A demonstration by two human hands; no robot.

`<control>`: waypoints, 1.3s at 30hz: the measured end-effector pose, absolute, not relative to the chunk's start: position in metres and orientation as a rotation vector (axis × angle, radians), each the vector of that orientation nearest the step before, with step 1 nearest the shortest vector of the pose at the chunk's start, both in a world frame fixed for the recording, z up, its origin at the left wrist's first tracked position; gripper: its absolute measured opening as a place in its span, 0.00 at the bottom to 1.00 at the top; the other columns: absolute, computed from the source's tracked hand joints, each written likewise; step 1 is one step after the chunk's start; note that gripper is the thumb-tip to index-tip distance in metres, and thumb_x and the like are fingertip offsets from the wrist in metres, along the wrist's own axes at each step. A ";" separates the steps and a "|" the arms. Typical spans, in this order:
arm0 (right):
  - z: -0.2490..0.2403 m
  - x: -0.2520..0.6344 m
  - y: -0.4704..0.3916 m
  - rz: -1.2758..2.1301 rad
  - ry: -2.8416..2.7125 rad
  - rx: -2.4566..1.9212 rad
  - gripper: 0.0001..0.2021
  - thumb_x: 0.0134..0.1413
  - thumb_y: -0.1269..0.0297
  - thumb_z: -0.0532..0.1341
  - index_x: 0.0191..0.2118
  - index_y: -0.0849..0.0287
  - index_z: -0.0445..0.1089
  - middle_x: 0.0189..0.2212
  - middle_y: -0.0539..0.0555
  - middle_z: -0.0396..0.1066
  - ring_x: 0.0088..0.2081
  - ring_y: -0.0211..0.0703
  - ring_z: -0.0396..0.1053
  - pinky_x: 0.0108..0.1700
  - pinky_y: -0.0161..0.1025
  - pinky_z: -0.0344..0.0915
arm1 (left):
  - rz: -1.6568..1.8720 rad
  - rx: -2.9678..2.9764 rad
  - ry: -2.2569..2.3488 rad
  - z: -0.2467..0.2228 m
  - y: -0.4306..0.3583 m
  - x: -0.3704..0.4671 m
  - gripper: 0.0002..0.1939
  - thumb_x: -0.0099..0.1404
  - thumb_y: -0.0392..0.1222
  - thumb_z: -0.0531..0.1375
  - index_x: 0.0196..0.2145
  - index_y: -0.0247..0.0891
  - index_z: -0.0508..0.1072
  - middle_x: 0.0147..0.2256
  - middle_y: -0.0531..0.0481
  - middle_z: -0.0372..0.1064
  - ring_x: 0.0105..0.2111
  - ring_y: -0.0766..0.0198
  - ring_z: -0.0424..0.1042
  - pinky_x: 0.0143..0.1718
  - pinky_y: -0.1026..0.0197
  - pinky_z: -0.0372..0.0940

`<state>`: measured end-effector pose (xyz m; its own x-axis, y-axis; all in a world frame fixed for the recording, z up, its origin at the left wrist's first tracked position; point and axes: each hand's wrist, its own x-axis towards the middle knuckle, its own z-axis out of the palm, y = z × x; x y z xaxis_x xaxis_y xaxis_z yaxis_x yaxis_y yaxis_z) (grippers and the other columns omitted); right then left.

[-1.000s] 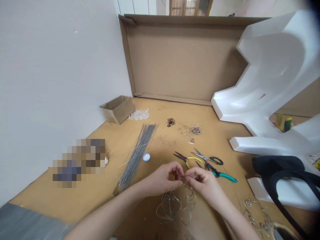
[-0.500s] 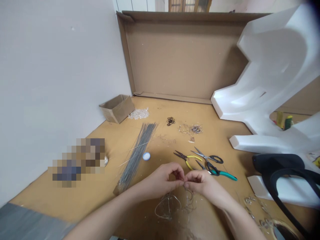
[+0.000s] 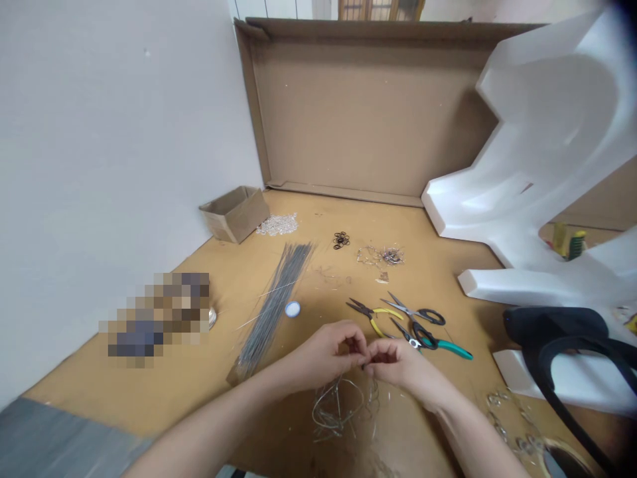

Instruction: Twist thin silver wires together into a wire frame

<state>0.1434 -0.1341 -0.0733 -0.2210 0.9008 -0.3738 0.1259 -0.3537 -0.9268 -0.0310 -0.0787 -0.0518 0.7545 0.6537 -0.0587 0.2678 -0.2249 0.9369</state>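
Observation:
My left hand (image 3: 341, 353) and my right hand (image 3: 391, 362) meet fingertip to fingertip over the near part of the table. Both are closed in a pinch. Thin looped wire (image 3: 338, 408) hangs or lies just below the fingers; I cannot tell how much of it is held. The small piece between the fingertips is mostly hidden. Just beyond my hands lie yellow-handled pliers (image 3: 371, 317), black-handled scissors (image 3: 413, 313) and green-handled pliers (image 3: 448, 348). A bundle of straight grey wires (image 3: 276, 305) lies to the left, past my left forearm.
A small cardboard box (image 3: 235, 216) stands at the back left beside a heap of clear beads (image 3: 279, 224). Black rings (image 3: 341, 239), tangled wire bits (image 3: 391, 255) and a round white lid (image 3: 292, 309) lie mid-table. White foam (image 3: 497, 282) and a black strap-like object (image 3: 552, 325) occupy the right.
Both hands stay pinched together in nearly the same place, with small finger movements. The wire loops below have shifted slightly. The view has tilted a little.

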 end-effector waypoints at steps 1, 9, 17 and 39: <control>-0.075 0.142 -0.134 1.617 -1.247 -1.450 0.03 0.38 0.69 0.62 0.25 0.62 0.72 0.17 0.45 0.62 0.21 0.30 0.54 0.25 0.30 0.50 | 0.410 1.804 0.717 -0.051 -0.079 -0.031 0.02 0.58 0.35 0.58 0.30 0.34 0.69 0.30 0.52 0.67 0.32 0.67 0.65 0.34 0.66 0.59; -0.075 0.140 -0.131 1.578 -1.105 -1.540 0.06 0.33 0.71 0.59 0.24 0.61 0.70 0.18 0.46 0.67 0.18 0.30 0.57 0.20 0.30 0.53 | 0.262 2.209 0.850 -0.025 -0.069 -0.053 0.10 0.54 0.43 0.61 0.35 0.38 0.70 0.35 0.51 0.67 0.36 0.63 0.65 0.35 0.64 0.57; -0.076 0.138 -0.130 1.554 -1.033 -1.501 0.06 0.33 0.67 0.61 0.24 0.62 0.69 0.16 0.45 0.65 0.17 0.31 0.60 0.22 0.31 0.59 | 0.217 2.057 1.026 -0.022 -0.063 -0.057 0.07 0.58 0.43 0.55 0.29 0.37 0.67 0.22 0.56 0.66 0.23 0.69 0.63 0.23 0.68 0.51; -0.077 0.143 -0.131 1.629 -0.748 -1.295 0.14 0.29 0.62 0.72 0.26 0.63 0.73 0.22 0.49 0.71 0.22 0.33 0.66 0.30 0.34 0.64 | 0.375 2.384 0.944 -0.058 -0.085 -0.021 0.07 0.61 0.38 0.54 0.29 0.37 0.71 0.27 0.51 0.69 0.30 0.63 0.65 0.30 0.64 0.54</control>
<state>0.1434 -0.1309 -0.0765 -0.0494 0.9073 -0.4176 -0.2745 -0.4144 -0.8677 -0.0209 -0.0849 -0.0582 0.7152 0.6966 0.0563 0.5453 -0.6067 0.5784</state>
